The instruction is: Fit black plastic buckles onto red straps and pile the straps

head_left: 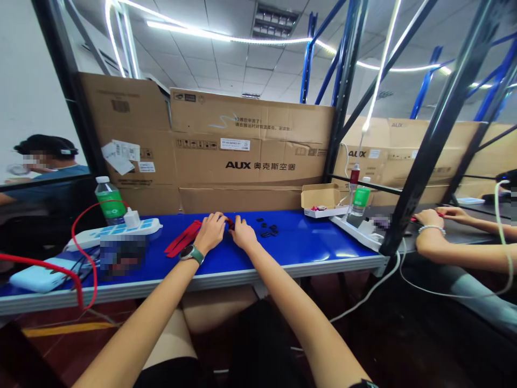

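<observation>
Both my arms reach out over the blue table (307, 245). My left hand (210, 231), a green-strapped watch on its wrist, is closed on a bundle of red straps (181, 238) that trails left across the table. My right hand (243, 233) sits just beside it with fingers curled, pinching the same red strap end between the two hands. A few small black buckle pieces (268, 227) lie loose on the table just right of my right hand.
A white power strip (115, 231) with a charger, a green bottle (110, 201), a red cable and a power bank (38, 276) lie at left. An open small cardboard box (321, 200), another strip and bottles stand right. Cardboard walls back the table. Other people work on both sides.
</observation>
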The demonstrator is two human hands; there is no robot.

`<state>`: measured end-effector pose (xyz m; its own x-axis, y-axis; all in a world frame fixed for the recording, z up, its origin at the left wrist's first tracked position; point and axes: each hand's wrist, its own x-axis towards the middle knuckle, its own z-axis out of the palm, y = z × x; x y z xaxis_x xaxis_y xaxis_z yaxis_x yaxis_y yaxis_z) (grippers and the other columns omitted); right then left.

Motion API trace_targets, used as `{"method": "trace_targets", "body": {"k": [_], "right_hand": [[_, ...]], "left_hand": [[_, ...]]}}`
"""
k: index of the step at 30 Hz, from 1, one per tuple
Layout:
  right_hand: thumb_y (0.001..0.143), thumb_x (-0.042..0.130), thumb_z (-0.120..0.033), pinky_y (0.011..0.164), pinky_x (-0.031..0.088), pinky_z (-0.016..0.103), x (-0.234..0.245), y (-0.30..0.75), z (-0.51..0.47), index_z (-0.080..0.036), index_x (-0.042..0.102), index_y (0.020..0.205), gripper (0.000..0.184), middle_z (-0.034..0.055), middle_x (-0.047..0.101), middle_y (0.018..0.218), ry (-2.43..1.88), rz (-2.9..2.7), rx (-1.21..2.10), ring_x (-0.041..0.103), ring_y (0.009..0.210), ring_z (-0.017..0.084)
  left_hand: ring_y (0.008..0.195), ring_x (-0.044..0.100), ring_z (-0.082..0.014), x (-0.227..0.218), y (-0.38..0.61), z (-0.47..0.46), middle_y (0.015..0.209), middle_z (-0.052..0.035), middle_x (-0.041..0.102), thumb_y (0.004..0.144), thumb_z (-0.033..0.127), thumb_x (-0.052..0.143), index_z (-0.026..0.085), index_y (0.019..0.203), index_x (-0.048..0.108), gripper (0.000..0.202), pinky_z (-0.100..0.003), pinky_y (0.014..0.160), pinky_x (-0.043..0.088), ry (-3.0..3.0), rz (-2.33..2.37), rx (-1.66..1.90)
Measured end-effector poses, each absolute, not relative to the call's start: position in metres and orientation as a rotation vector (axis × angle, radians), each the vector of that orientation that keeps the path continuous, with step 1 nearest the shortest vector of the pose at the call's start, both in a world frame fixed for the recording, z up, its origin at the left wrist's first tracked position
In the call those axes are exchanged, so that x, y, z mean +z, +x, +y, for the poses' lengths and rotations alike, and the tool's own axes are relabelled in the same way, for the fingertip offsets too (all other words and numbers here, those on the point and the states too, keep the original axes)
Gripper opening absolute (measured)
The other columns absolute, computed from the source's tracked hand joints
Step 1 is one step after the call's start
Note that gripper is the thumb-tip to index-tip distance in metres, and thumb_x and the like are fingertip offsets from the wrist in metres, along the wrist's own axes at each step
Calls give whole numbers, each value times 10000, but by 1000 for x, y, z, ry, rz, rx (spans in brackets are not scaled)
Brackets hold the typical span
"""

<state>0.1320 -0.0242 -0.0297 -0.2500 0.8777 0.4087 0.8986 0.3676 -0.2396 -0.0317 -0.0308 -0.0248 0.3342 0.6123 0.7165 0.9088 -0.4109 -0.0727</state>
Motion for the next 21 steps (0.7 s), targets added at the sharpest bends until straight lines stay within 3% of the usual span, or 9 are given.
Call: {"method": "trace_targets", "body": {"k": [3,8,13,16,19,21], "right_hand": [[993,480,-389,817,545,373,-30,133,-23,-178,337,1464,535,242,515,1373,-1547,-2136,-93,713,982,283],[1016,437,-375,843,527,361,-29,136,-19,-166,444,1375,415,175,636,1179,-1630,-2059,-107,699,977,265],[1012,406,-337,880,492,321,-22,140,-16,-170,614,1100,281,147,644,1161,-1547,-2030,-64,661,1018,239],[1031,321,-301,885,477,280,-14,139,-18,-166,588,1128,315,126,667,1127,-1380,-1997,-20,648,1035,206],[1063,154,-289,757,503,226,-10,137,-20,-174,488,1273,411,63,712,959,-1256,-2013,224,690,861,156],[1070,137,-335,648,510,204,-13,137,-18,-180,436,1313,415,33,713,863,-1231,-2030,442,699,720,140]], "left_hand": [[1134,535,-304,-19,-23,-41,1263,-151,588,864,79,466,190,1086,638,302,-440,931,429,-2205,-1200,-646],[1099,543,-289,-19,-21,-42,1226,-139,596,844,54,460,197,1130,620,357,-417,910,426,-2250,-1203,-611],[1075,565,-298,-26,-36,-35,1159,-144,618,854,93,456,200,1055,649,299,-417,913,421,-2045,-1592,-765],[1080,570,-335,-33,-45,-31,1115,-173,631,841,127,473,168,1018,678,273,-458,921,418,-1922,-1829,-760],[1089,579,-371,-38,-50,-28,1116,-209,635,852,178,472,131,1060,692,306,-493,900,436,-1907,-1954,-737],[1086,594,-376,-40,-51,-26,1117,-222,643,846,183,477,121,1080,698,328,-498,890,452,-1936,-2001,-697]]}}
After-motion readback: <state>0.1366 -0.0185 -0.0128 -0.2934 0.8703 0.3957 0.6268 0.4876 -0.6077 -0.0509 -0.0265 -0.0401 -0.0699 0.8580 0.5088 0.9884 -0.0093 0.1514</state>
